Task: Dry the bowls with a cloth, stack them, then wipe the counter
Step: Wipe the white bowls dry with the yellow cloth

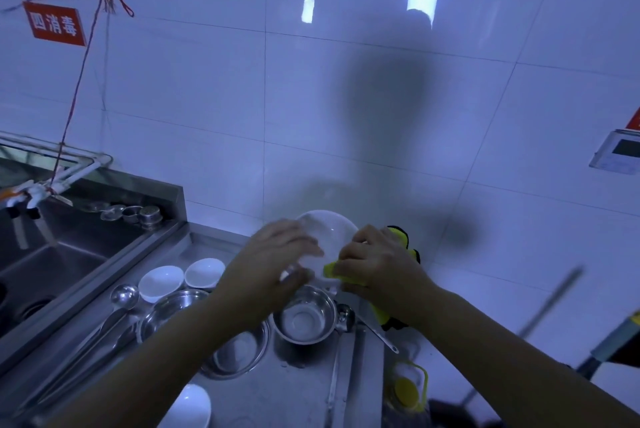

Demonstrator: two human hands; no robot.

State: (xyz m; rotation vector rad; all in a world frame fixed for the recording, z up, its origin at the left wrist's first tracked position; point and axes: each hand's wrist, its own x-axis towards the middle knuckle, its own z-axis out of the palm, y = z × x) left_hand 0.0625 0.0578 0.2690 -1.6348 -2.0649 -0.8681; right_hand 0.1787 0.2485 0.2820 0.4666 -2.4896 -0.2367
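Aloft above the steel counter (304,393), a white bowl (327,237) is held tilted, the left hand (273,261) curled round its near rim while the right hand (374,261) pinches a yellow cloth (398,237) against its edge. Glazed, rigid and probably wet, it looks slippery and breakable; the rim offers the surest hold. Below wait steel bowls (304,318) and small white bowls (161,282).

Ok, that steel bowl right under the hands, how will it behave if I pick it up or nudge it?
The steel bowl looks thin-walled, so probably light and rigid. Its glossy inside suggests it may be wet and slippery. It sits upright on the steel counter, so a push would likely slide it rather than tip it, perhaps into the ladle beside it.
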